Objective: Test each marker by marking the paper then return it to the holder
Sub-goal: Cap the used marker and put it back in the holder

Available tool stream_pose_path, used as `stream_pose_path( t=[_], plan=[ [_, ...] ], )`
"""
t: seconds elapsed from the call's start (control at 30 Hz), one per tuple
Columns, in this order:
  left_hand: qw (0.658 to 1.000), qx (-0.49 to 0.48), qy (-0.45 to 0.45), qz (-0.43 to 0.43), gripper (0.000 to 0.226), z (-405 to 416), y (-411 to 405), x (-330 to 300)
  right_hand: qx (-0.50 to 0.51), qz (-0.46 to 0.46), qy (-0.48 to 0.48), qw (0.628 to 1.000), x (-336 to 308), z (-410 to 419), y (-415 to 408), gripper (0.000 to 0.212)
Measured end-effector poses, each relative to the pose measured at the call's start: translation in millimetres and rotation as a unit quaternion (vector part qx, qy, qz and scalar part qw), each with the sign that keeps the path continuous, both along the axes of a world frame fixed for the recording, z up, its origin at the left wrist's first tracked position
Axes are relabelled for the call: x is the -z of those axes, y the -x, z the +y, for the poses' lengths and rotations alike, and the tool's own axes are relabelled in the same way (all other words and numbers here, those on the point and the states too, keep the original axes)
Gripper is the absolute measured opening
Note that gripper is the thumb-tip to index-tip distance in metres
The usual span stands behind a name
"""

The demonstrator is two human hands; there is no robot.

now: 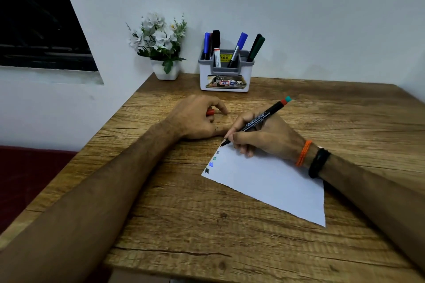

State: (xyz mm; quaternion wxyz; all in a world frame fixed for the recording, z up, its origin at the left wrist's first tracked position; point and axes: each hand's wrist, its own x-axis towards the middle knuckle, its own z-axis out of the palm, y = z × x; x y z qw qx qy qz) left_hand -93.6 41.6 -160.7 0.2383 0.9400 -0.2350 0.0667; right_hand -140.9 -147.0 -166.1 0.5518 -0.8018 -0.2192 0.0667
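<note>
My right hand [264, 138] grips a black marker [257, 120] with a red and teal end, its tip touching the top left corner of the white paper [271, 184]. Several small colour marks run down the paper's left edge. My left hand [197, 117] rests on the table just left of the paper's corner, fingers curled round a red cap [210, 112]. The white and grey holder [226, 73] stands at the back by the wall with several markers [239, 48] in it, blue, black and green.
A white pot of artificial flowers [161, 46] stands left of the holder in the corner. The wooden table [207, 225] meets the wall at the back and left. A dark red seat [30, 179] lies below the table's left edge.
</note>
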Motion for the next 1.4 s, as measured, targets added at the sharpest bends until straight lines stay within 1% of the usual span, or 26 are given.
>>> stream_pose_path(
  t=[0.4,0.63,1.07,1.23,1.4],
  plan=[
    [1.000,0.001,-0.005,0.005,0.041,-0.8,0.3,-0.6,0.007,-0.002,0.014,1.000,-0.2,1.2,1.5,0.004],
    [1.000,-0.005,-0.019,0.008,0.049,-0.5,-1.9,0.4,0.009,0.002,0.014,1.000,-0.6,0.5,2.1,0.005],
    [1.000,-0.002,-0.008,0.008,0.044,-0.8,-1.3,1.2,0.006,-0.003,0.009,1.000,-0.4,0.1,3.4,0.004],
    [1.000,0.001,-0.008,0.004,0.045,-1.2,-0.8,1.0,0.009,-0.003,-0.020,1.000,-2.7,0.2,0.7,0.008],
    [1.000,0.000,-0.007,0.004,0.043,-1.2,-0.5,1.6,0.010,-0.006,-0.001,1.000,-1.5,1.5,4.0,0.006]
  ],
)
